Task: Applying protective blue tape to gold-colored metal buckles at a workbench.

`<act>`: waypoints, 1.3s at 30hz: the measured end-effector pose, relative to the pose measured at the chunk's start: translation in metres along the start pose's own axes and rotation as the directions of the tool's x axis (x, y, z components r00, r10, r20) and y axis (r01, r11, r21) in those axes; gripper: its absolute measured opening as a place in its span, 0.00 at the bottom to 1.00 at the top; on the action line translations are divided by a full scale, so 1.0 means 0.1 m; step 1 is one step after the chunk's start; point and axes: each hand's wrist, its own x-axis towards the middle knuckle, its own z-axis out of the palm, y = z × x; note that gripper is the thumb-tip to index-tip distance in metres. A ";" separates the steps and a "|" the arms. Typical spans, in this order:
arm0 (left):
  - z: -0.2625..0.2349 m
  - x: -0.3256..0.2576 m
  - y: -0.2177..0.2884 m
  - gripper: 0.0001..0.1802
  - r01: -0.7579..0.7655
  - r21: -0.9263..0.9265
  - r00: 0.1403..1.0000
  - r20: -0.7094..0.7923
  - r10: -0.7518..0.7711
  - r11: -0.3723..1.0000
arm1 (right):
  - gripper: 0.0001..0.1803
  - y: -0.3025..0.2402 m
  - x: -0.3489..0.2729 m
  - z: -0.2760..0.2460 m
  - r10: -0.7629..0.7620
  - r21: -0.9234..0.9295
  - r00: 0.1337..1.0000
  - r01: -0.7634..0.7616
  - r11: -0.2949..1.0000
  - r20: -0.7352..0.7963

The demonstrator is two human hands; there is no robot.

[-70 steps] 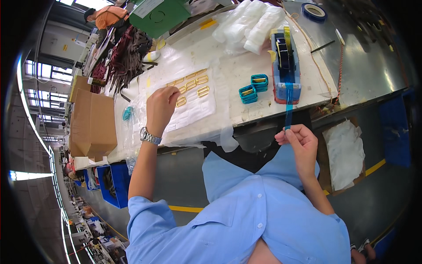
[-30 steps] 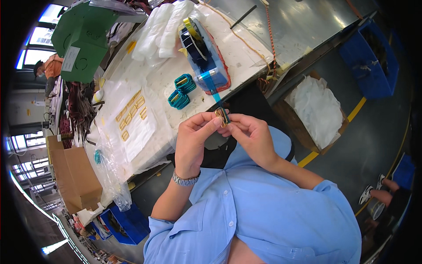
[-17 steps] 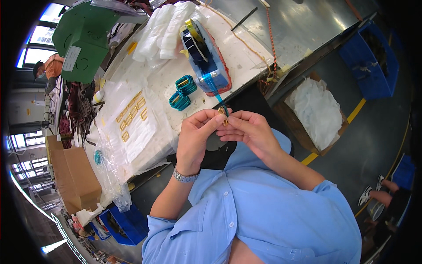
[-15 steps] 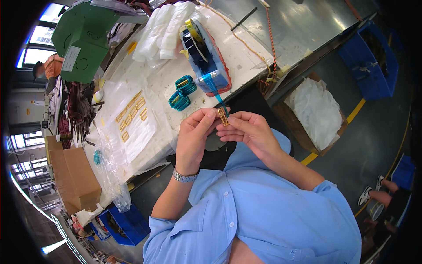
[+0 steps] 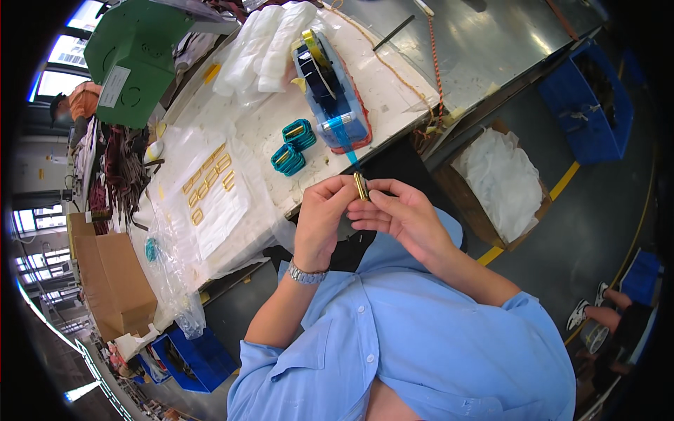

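Note:
My left hand (image 5: pixel 324 216) and my right hand (image 5: pixel 401 216) meet in front of my shirt, each closed in a pinch on a small gold metal buckle (image 5: pixel 361 186). The buckle stands nearly upright, showing a narrow side. A strip of blue tape (image 5: pixel 352 158) runs down from the blue tape dispenser (image 5: pixel 340 105) to the buckle's top; whether it is stuck on there I cannot tell. Left of the dispenser lie two bundles of teal-wrapped buckles (image 5: pixel 288 159). Farther left, several bare gold buckles (image 5: pixel 205 188) lie in rows on white sheeting.
Rolls of white foam wrap (image 5: pixel 265 49) lie behind the dispenser. A green metal housing (image 5: pixel 137 63) stands far left. To the right, a cardboard box (image 5: pixel 502 186) lined with white plastic sits on the floor, beyond the table edge. Another person (image 5: pixel 81 102) is at far left.
The buckle has turned between my fingers, from showing its open frame to a narrower side. My left hand has moved slightly right, and its wrist has shifted too.

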 end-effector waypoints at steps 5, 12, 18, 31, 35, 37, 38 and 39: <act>0.07 -0.05 0.06 0.11 0.090 -0.078 0.992 -0.085 -0.097 0.993 | 0.20 0.01 -0.06 0.09 -0.259 -0.303 0.963 0.270 0.914 0.078; 0.07 -0.03 0.13 0.10 0.179 -0.270 0.982 -0.013 -0.189 0.946 | 0.32 -0.25 0.06 0.17 -0.379 -0.778 0.908 0.367 0.510 0.179; -0.07 0.06 0.16 0.07 0.346 -0.423 0.934 0.067 -0.352 0.838 | 0.36 -0.39 0.26 0.07 -0.483 -0.853 0.823 0.458 0.250 0.300; 0.04 -0.20 0.12 0.09 -0.179 0.273 0.971 -0.107 0.215 0.945 | 0.29 -0.35 0.30 0.10 -0.321 -0.612 0.913 0.407 0.678 0.252; 0.17 -0.20 0.06 0.15 -0.475 0.647 0.763 -0.035 0.646 0.596 | 0.28 -0.31 0.28 0.17 -0.272 -0.516 0.938 0.345 0.784 0.214; 0.13 -0.11 0.05 0.11 -0.527 0.780 0.629 0.090 0.773 0.338 | 0.26 -0.30 0.27 0.21 -0.317 -0.501 0.932 0.362 0.786 0.177; 0.12 -0.11 0.07 0.11 -0.527 0.781 0.626 0.089 0.775 0.336 | 0.26 -0.31 0.27 0.24 -0.317 -0.501 0.931 0.364 0.785 0.180; 0.13 -0.10 0.10 0.09 -0.517 0.778 0.650 0.087 0.755 0.356 | 0.24 -0.33 0.27 0.24 -0.319 -0.532 0.933 0.358 0.767 0.168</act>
